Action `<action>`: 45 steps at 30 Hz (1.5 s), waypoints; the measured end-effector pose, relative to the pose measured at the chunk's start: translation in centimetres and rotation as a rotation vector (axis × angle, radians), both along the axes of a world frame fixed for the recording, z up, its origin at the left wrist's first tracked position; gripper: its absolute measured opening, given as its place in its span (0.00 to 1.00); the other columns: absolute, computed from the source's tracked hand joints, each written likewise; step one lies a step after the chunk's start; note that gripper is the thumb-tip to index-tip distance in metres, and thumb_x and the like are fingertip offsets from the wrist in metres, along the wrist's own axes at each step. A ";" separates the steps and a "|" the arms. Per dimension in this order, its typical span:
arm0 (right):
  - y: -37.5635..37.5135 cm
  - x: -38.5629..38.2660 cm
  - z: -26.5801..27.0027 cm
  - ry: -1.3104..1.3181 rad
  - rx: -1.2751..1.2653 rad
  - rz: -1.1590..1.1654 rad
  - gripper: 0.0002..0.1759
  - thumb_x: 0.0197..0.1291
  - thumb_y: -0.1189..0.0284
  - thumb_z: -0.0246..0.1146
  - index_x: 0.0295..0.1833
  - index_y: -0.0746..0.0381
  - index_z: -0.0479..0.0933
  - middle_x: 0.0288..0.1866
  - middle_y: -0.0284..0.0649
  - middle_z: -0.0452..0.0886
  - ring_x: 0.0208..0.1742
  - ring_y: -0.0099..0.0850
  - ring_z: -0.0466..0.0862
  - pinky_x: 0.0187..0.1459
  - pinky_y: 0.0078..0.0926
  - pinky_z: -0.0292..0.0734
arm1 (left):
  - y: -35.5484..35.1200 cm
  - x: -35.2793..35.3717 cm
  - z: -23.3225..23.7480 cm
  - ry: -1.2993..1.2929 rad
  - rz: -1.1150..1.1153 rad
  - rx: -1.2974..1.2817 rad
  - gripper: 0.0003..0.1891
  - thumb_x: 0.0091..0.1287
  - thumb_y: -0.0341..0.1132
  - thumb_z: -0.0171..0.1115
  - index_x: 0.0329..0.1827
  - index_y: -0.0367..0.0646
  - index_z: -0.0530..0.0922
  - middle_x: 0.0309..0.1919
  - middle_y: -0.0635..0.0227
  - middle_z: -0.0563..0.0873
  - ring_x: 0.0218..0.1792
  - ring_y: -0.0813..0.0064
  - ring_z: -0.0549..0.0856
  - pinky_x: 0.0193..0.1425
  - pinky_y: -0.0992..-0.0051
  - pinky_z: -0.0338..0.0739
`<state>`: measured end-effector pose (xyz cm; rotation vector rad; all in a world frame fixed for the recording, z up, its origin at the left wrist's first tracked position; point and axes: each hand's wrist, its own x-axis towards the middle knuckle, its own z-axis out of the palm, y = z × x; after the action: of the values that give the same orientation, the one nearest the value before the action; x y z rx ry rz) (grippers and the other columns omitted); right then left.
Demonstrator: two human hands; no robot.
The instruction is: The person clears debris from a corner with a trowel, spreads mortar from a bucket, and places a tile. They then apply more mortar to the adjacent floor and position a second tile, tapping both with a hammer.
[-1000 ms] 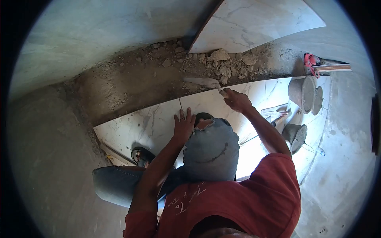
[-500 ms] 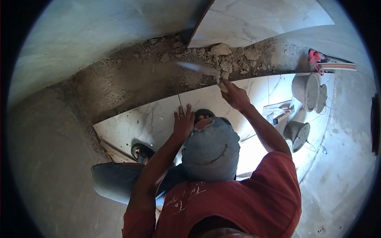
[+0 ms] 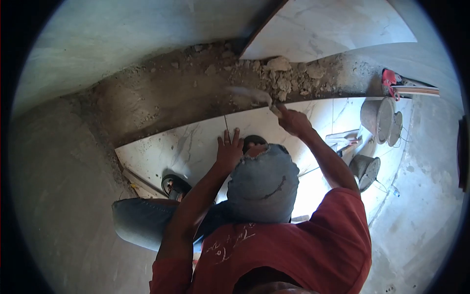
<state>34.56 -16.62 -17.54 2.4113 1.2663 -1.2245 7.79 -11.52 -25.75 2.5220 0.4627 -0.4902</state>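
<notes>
My right hand (image 3: pixel 295 122) is closed round the handle of a trowel (image 3: pixel 262 96). Its blade, smeared by motion, points left over the strip of bare dirt (image 3: pixel 161 98). My left hand (image 3: pixel 228 153) lies flat with fingers spread on the white marbled floor tiles (image 3: pixel 196 139), beside a joint between two of them and close to the dirt's edge. Grey rubble lumps (image 3: pixel 279 64) lie in the dirt beyond the trowel.
A large marbled tile (image 3: pixel 323 29) leans at the far wall. Two buckets (image 3: pixel 376 116) (image 3: pixel 364 166) stand on the tiles at right, near a flat tool (image 3: pixel 342 139). A pink item (image 3: pixel 389 78) lies in the right corner. My sandalled foot (image 3: pixel 175 186) is at left.
The trowel and my right hand have shifted slightly right and toward me, the blade still blurred. My left hand stays on the tiles. The whole view has moved a little.
</notes>
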 end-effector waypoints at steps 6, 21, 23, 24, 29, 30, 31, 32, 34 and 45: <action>-0.5 -0.2 1.3 -0.006 0.060 0.010 0.23 0.57 0.68 0.48 0.61 0.52 0.61 0.44 0.47 0.79 0.46 0.46 0.79 0.45 0.43 0.74 | -0.7 -0.2 -0.9 -0.082 0.047 0.072 0.17 0.63 0.38 0.50 0.54 0.44 0.71 0.68 0.55 0.57 0.64 0.41 0.63 0.60 0.39 0.58; 0.0 -1.6 1.9 0.015 0.125 -0.075 0.22 0.55 0.70 0.47 0.58 0.52 0.62 0.41 0.50 0.79 0.44 0.47 0.79 0.44 0.47 0.72 | -1.2 -0.3 -0.6 -0.041 0.069 -0.002 0.19 0.66 0.41 0.45 0.57 0.44 0.70 0.70 0.56 0.54 0.67 0.41 0.59 0.64 0.39 0.53; -0.6 -0.8 0.3 0.021 0.032 -0.008 0.22 0.55 0.69 0.47 0.59 0.53 0.62 0.41 0.50 0.79 0.45 0.48 0.79 0.44 0.47 0.72 | -0.6 0.3 -0.1 0.003 0.073 -0.021 0.19 0.66 0.41 0.45 0.57 0.44 0.69 0.70 0.56 0.53 0.67 0.41 0.58 0.64 0.39 0.52; -0.7 -0.6 0.1 0.035 -0.067 0.060 0.22 0.56 0.69 0.47 0.59 0.53 0.62 0.41 0.49 0.79 0.45 0.48 0.79 0.44 0.47 0.72 | -0.5 0.4 0.3 -0.001 0.074 -0.018 0.19 0.66 0.41 0.45 0.57 0.44 0.69 0.70 0.56 0.53 0.67 0.41 0.58 0.64 0.39 0.52; -0.4 -0.8 1.0 0.036 -0.011 -0.003 0.24 0.54 0.71 0.47 0.60 0.52 0.62 0.41 0.49 0.79 0.45 0.48 0.79 0.45 0.45 0.72 | -0.7 0.1 -0.6 -0.031 0.067 0.003 0.19 0.65 0.40 0.47 0.57 0.43 0.69 0.70 0.55 0.53 0.67 0.40 0.57 0.64 0.39 0.54; -0.6 -0.7 1.0 0.039 0.071 -0.056 0.25 0.54 0.72 0.47 0.60 0.52 0.62 0.42 0.49 0.79 0.45 0.47 0.80 0.46 0.45 0.73 | -1.1 -0.1 -0.9 -0.032 0.063 -0.003 0.19 0.65 0.40 0.47 0.57 0.43 0.69 0.70 0.55 0.53 0.67 0.40 0.57 0.64 0.39 0.54; -0.8 -0.2 1.2 0.032 0.069 -0.062 0.25 0.54 0.72 0.47 0.60 0.52 0.62 0.42 0.49 0.79 0.45 0.47 0.80 0.46 0.45 0.73 | -1.3 -0.1 -1.1 -0.033 0.059 0.012 0.19 0.65 0.39 0.47 0.57 0.42 0.69 0.70 0.55 0.53 0.67 0.39 0.57 0.63 0.39 0.54; -0.6 0.4 1.4 0.028 -0.032 0.013 0.25 0.54 0.71 0.47 0.60 0.51 0.62 0.41 0.49 0.79 0.45 0.47 0.80 0.46 0.44 0.73 | -1.0 0.2 -0.9 -0.036 0.057 0.035 0.19 0.65 0.39 0.48 0.57 0.42 0.69 0.70 0.54 0.53 0.67 0.39 0.57 0.63 0.39 0.55; 0.1 1.0 1.8 0.023 -0.125 0.089 0.25 0.54 0.71 0.47 0.60 0.50 0.62 0.41 0.49 0.79 0.45 0.46 0.80 0.47 0.44 0.73 | -0.6 0.5 -0.4 -0.011 0.039 0.010 0.19 0.65 0.39 0.48 0.57 0.42 0.69 0.70 0.54 0.53 0.67 0.38 0.57 0.63 0.39 0.55; -0.8 1.3 0.6 0.009 0.134 0.047 0.27 0.51 0.68 0.58 0.59 0.53 0.60 0.31 0.55 0.79 0.37 0.54 0.80 0.37 0.48 0.74 | -0.8 -0.1 -1.0 -0.006 0.036 -0.034 0.20 0.64 0.39 0.50 0.58 0.41 0.69 0.70 0.53 0.53 0.66 0.38 0.59 0.62 0.39 0.57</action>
<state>35.87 -17.43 -16.92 2.4531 1.4428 -1.1748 7.68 -12.30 -26.72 2.4780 0.4921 -0.4731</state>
